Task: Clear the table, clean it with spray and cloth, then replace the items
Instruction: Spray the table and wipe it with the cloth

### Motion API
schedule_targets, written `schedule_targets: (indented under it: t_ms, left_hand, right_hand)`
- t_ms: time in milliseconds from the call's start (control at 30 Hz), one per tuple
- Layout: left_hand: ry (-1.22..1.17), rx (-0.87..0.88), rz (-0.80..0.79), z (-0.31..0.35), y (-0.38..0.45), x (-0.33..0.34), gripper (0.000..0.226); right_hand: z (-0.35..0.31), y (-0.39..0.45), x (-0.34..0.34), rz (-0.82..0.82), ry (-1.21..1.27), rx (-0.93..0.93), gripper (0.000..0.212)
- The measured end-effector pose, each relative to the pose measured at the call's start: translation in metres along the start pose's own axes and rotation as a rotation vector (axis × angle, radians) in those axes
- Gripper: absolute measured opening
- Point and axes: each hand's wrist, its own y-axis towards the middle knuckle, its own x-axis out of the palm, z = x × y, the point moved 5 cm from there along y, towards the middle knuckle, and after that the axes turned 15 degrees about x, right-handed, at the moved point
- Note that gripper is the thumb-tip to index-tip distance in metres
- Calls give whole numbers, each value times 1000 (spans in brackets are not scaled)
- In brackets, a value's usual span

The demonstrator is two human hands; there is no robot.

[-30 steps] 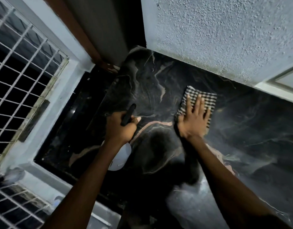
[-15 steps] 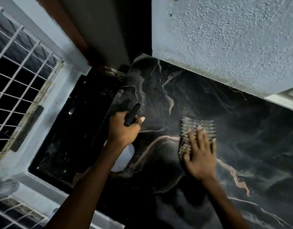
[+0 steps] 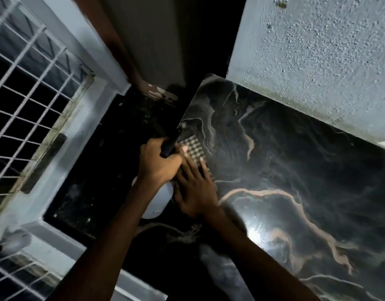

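Two hands busy: black-and-white checked cloth pressed flat w/ right hand on black marble table; white spray bottle (black nozzle) gripped by left hand.

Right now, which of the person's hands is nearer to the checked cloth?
The right. The right hand lies flat on the checked cloth, pressing it to the marble table. The left hand is just beside it, gripping the spray bottle.
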Motion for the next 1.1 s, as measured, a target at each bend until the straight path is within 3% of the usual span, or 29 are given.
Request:
schedule_targets:
  t_ms: [133,267,367,433,567,700,900,1100]
  left_hand:
    - [-3,-52,-1,-14,8,0,30]
    - [-58,-63,-1,-22,4,-3,27]
    - [-54,-47,-10,-25,-3,-5,28]
    - [-48,-42,-13,-28,-8,-4,28]
    - [12,-38,-66,-26,-18,5,29]
    - [48,-38,-87,-17,-30,19,31]
    - [-79,-38,-121,1,-54,35,28]
    - [-67,8,-119,20,-79,44,27]
  right_hand:
    - [63,-25,-8,1,-30,9,85]
    - [140,63,-55,126,-36,405,78]
    - [137,123,-75,116,24,552,82]
    - [109,135,-71,119,11,539,84]
    - [39,74,-31,78,-43,250,80]
    - [27,-38,0,36,-1,97,82]
    - [139,-146,4,41,35,365,81]
    - [185,-126,-23,119,193,577,75]
